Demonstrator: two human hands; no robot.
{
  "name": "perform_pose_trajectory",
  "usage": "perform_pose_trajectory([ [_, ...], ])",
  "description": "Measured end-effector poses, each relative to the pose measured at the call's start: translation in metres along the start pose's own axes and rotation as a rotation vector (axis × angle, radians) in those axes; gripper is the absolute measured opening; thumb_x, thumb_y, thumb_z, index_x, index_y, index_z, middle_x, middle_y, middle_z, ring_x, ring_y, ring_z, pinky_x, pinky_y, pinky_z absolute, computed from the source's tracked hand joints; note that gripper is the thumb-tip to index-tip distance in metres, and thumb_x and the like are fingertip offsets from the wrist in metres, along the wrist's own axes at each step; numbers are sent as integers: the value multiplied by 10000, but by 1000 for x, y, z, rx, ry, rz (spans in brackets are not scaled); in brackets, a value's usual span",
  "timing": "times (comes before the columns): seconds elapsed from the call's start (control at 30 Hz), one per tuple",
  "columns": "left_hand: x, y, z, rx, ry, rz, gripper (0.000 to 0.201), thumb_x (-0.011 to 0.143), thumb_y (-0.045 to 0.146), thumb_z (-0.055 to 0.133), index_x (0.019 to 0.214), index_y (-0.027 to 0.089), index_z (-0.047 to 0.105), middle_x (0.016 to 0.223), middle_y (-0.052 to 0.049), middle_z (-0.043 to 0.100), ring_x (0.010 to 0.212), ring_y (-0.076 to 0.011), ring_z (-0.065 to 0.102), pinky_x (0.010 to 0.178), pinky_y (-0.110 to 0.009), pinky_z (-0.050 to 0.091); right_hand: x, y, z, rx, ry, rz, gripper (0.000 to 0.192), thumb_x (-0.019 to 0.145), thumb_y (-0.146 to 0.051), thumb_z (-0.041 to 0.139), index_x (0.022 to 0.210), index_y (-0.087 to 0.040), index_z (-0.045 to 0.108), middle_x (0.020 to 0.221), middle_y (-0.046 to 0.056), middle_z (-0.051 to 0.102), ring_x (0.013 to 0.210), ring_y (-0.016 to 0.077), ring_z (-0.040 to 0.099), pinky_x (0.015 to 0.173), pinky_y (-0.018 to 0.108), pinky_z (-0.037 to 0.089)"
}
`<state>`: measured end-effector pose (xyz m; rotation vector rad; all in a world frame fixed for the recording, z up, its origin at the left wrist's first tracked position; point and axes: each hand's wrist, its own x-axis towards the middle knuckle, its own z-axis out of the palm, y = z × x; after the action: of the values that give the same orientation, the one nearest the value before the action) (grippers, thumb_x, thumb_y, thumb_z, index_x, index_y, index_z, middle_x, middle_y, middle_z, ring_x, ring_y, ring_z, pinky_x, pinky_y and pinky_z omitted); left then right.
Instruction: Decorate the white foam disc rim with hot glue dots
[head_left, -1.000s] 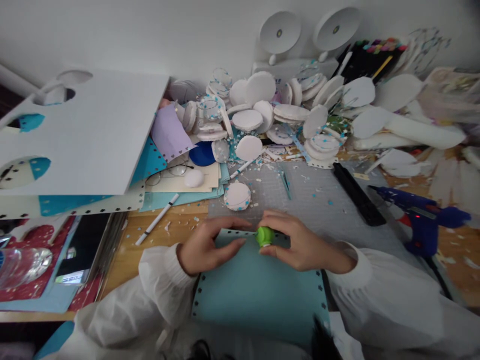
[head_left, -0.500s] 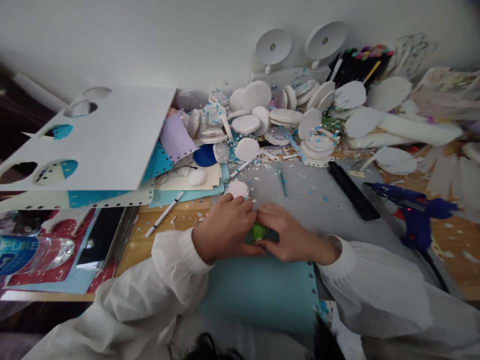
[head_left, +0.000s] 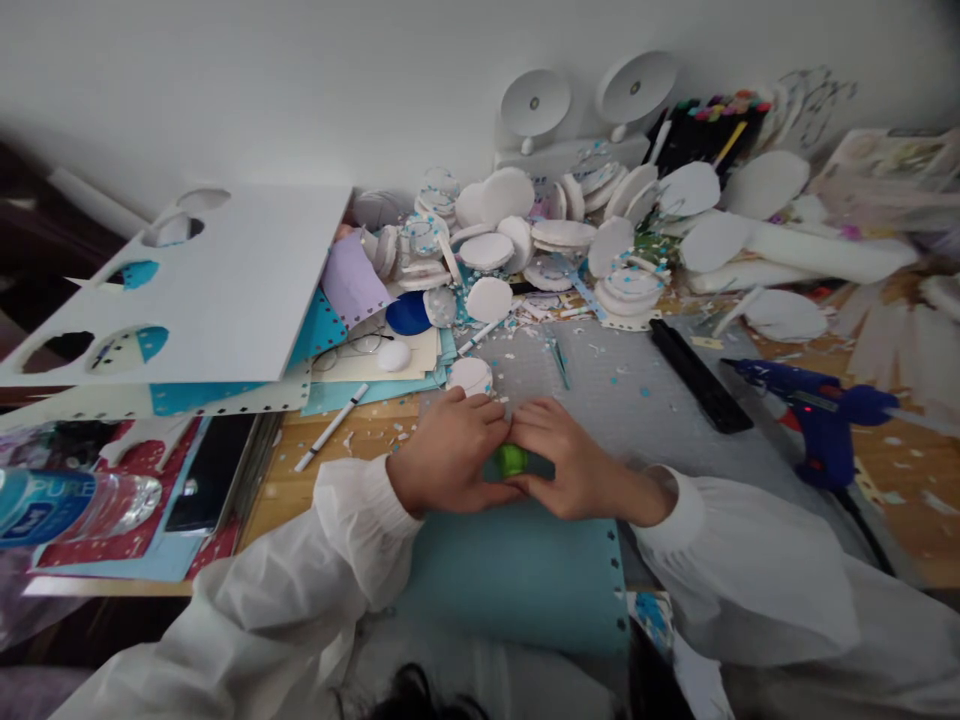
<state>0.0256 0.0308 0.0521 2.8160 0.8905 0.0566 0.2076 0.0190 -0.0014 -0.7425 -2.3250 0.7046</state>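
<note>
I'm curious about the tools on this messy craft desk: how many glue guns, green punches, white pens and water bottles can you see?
Glue gun: 1
Green punch, pressed between the left hand and right hand: 1
White pens: 2
Water bottle: 1
Total: 5

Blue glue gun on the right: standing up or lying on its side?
Standing. The blue glue gun sits upright on the wooden table, handle down and nozzle pointing left toward the black bar. Neither hand touches it.
</note>
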Motion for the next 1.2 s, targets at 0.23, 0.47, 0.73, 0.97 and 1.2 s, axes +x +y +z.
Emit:
perform_pose_trajectory([
  [0.23,-7,3,-1,70,-47,-64,596,695,704,590,858,132,627,868,-82,643,817,-258,597,704,-371,398,0,-1,0,-35,-70,23,135,778,-237,603,864,-160,533,836,76,549,850,237,494,823,430,378],
  [0.47,-16,1,-2,92,-177,-119,154,851,305,616,793,171,663,757,-39,673,780,-225,621,667,-331,419,-1,0,-4,-48,-106,56,230,817,-329,620,958,-162,546,898,83,569,900,238,495,852,427,370],
  [0.73,-23,-5,-6,78,-146,-111,182,854,323,619,762,172,662,768,-32,672,778,-206,622,686,-319,427,-1,3,-8,-61,-132,69,259,799,-332,653,982,-167,573,919,89,588,939,254,502,872,441,365],
  [0.97,-20,-7,-6,74,-140,-87,179,851,313,622,748,173,664,755,-28,672,778,-207,626,686,-321,423,0,3,-8,-69,-121,47,256,796,-310,657,987,-159,575,923,94,598,947,256,508,874,443,370],
  [1.2,-17,-4,-7,108,-132,-83,201,834,343,637,728,172,652,751,-29,667,788,-217,616,685,-336,404,0,2,-9,-112,-83,3,205,778,-277,656,913,-147,573,825,64,567,858,227,506,891,453,361],
])
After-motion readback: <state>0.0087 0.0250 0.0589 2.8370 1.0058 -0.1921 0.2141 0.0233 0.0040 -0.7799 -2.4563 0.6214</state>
